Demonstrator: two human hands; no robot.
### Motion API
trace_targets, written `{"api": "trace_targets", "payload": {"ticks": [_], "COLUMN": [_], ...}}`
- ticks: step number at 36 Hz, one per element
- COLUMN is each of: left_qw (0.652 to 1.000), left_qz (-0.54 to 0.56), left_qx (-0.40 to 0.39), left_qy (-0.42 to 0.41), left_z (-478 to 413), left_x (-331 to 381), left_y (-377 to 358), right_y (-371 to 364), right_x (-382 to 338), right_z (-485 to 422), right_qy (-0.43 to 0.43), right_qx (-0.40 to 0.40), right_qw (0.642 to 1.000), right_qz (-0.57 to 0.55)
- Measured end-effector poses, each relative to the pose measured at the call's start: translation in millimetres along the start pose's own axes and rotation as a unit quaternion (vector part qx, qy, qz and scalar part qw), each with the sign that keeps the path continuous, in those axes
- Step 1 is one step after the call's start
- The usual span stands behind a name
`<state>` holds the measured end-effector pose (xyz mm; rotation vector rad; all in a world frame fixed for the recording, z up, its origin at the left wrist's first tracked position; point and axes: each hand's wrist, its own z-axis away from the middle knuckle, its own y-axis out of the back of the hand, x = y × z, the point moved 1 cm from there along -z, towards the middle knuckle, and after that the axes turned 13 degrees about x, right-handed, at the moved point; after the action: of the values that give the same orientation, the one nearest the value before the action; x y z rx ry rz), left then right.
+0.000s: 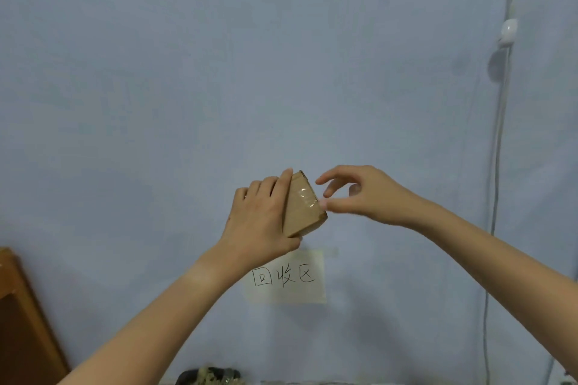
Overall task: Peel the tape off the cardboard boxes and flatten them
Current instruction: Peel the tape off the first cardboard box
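A small brown cardboard box (301, 208) is held up in front of a pale blue wall, tilted, with its taped face toward me. Clear glossy tape (305, 195) runs across that face. My left hand (261, 219) grips the box from its left side, fingers over the top edge and thumb under the bottom. My right hand (359, 192) is just to the right of the box, thumb tip touching the tape's right end at the box edge, the other fingers curled and apart above it.
A paper note (286, 277) with handwritten characters is taped to the wall below the box. A white cable (497, 166) with a round switch hangs down the right side from a socket. Brown wooden furniture (22, 322) stands at the lower left.
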<state>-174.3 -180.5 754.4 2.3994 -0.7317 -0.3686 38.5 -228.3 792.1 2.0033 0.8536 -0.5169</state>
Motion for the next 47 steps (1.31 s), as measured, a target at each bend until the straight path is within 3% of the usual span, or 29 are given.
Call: {"api": "trace_targets", "payload": {"ticks": [4,7,12,18,26,32,37,41,45,47], "left_qw": [1.000,0.999,0.998,0.991,0.989,0.990,0.994,0.998,0.999,1.000], "left_qz": [-0.017,-0.028,-0.052,-0.111,-0.103,-0.088,-0.072,-0.009,-0.011,0.004], "left_qx": [0.000,0.002,-0.021,-0.016,0.018,0.034,-0.001,-0.042,-0.031,-0.018], "left_qy": [-0.012,-0.021,-0.041,-0.078,-0.107,-0.100,-0.078,-0.037,-0.037,-0.023], "left_z": [-7,-11,-12,-13,-11,-15,-15,-8,-3,-5], "left_x": [4,7,9,13,15,15,18,29,17,11], "left_y": [2,3,7,8,7,8,10,4,3,6], "right_y": [-13,-17,-15,-22,-32,-41,-40,-32,-21,-15], "right_x": [-7,-10,-11,-12,-10,-2,-5,-8,0,5], "right_z": [10,16,17,15,19,20,17,2,4,6], "right_qy": [0.101,0.149,0.121,0.162,0.194,0.219,0.248,0.192,0.126,0.107], "right_qx": [0.031,0.053,0.054,0.035,0.049,0.129,0.164,0.136,0.060,0.038], "right_qw": [0.970,0.940,0.955,0.923,0.896,0.879,0.870,0.886,0.968,0.986], "right_qz": [0.218,0.303,0.264,0.347,0.397,0.404,0.393,0.400,0.209,0.125]}}
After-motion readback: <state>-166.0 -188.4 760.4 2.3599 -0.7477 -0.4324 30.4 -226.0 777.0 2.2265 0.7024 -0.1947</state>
